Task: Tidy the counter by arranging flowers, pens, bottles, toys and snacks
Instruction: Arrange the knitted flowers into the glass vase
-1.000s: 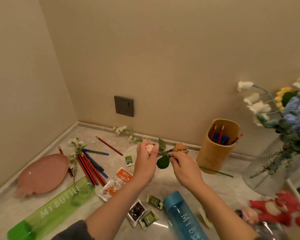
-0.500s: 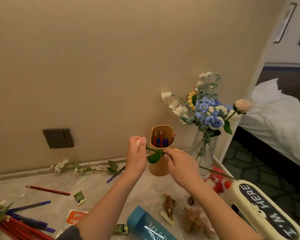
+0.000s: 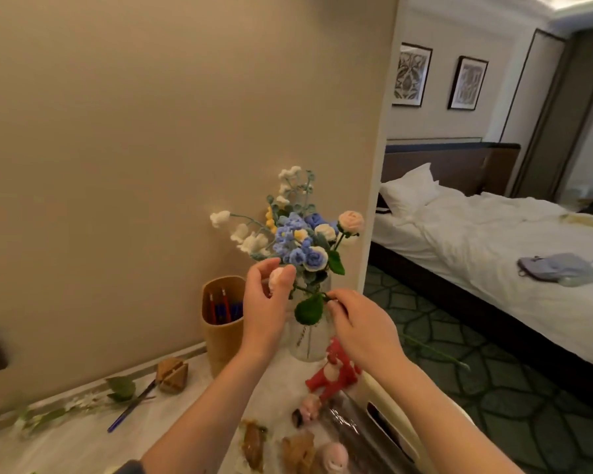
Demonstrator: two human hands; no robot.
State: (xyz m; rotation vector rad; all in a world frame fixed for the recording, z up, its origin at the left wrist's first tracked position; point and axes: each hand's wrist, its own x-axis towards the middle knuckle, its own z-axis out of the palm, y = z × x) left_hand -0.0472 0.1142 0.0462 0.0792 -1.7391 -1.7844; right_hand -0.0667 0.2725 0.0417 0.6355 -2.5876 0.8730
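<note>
Single pale-pink rose (image 3: 308, 307): soft knitted-looking bud, one rounded fuzzy green leaf, thin wiry stem; held roughly level directly in front of the clear glass vase (image 3: 309, 348), just below its bunch of crocheted blue, white and yellow flowers (image 3: 298, 241). Left hand (image 3: 264, 302) curls thumb and fingertips closely round the bud; right hand (image 3: 360, 323) pinches the stem beside the leaf, a narrow grip, the remaining stem trailing off right of the vase. Left of the vase stands a tan, rounded pen holder (image 3: 220, 336) with red and blue pens (image 3: 225, 304); in front of the vase, a glossy red toy (image 3: 332, 371) lies on the pale marbled counter (image 3: 83, 439).
</note>
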